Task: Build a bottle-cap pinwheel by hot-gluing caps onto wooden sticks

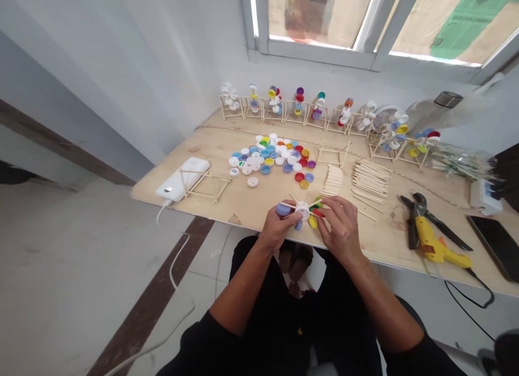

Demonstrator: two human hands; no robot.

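Observation:
Over the table's front edge, both hands hold a small wheel of sticks and bottle caps [302, 209], with a white hub at its middle. My left hand [276, 225] is closed on the wheel's left side, beside a blue cap. On the right side, my right hand [341, 225] pinches the wheel near a red cap [318, 212]. Green and yellow caps show between the hands. Behind the wheel lies a pile of loose, many-coloured caps [271, 155]. Short sticks [333, 180] and longer sticks [370, 179] lie in heaps beyond my right hand.
Finished cap wheels on stick frames [300, 108] line the wall. One bare frame [206, 186] stands by a white power bank [183, 179], another [333, 153] behind the short sticks. At right are a yellow glue gun [436, 246], black-handled pliers [419, 206] and a phone [497, 243].

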